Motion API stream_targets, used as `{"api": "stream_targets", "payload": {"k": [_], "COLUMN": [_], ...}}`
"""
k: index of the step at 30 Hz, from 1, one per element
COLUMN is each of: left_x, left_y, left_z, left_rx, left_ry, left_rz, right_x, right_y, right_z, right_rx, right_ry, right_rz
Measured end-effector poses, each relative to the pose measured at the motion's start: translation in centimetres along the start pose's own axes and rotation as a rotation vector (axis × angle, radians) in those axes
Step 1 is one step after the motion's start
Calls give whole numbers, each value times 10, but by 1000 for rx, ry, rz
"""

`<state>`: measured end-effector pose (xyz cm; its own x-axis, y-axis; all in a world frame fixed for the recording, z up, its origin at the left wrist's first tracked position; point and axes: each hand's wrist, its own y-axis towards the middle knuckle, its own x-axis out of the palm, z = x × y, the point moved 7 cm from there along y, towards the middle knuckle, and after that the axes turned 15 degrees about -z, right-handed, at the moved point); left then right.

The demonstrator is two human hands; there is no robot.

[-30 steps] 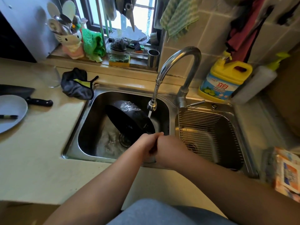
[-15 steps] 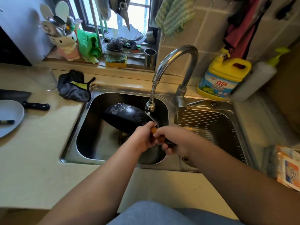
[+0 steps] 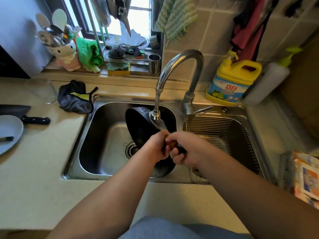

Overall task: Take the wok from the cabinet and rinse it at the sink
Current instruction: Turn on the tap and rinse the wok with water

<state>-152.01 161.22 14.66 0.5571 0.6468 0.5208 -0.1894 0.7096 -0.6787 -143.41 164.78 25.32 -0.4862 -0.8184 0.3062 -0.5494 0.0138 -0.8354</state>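
A black wok stands steeply tilted on its side in the left basin of the steel sink. Water runs from the curved tap, whose nozzle hangs just above the wok's upper edge. Both hands hold the wok's handle, which is brown near the pan and black at the end. My left hand grips it close to the wok. My right hand is closed around it just behind, over the divider between the basins. The lower part of the wok is hidden behind my hands.
A wire rack lies in the right basin. A yellow detergent jug and a white pump bottle stand behind it. A dark cloth, a knife and a grey plate rest on the left counter. A sponge lies on the sill.
The wok has been lifted and turned from lying low in the basin to standing steeply on edge. Both hands rose and shifted right with the handle.
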Motion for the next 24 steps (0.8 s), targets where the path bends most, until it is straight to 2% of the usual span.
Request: {"api": "stream_targets", "payload": {"k": [5, 11, 15, 24], "left_x": [4, -7, -18, -33], "left_y": [-5, -8, -10, -10], "left_z": [1, 6, 3, -11], "left_rx": [50, 154, 161, 138], "left_ry": [15, -14, -14, -23], "left_rz": [-6, -43, -47, 35], "right_x": [-2, 9, 10, 6], "right_y": [-5, 6, 13, 10], "right_z": [-1, -3, -2, 1], "right_rx": [-12, -71, -71, -122], "right_ry": [-123, -453, -706, -1036], "right_rz": [27, 73, 119, 68]}}
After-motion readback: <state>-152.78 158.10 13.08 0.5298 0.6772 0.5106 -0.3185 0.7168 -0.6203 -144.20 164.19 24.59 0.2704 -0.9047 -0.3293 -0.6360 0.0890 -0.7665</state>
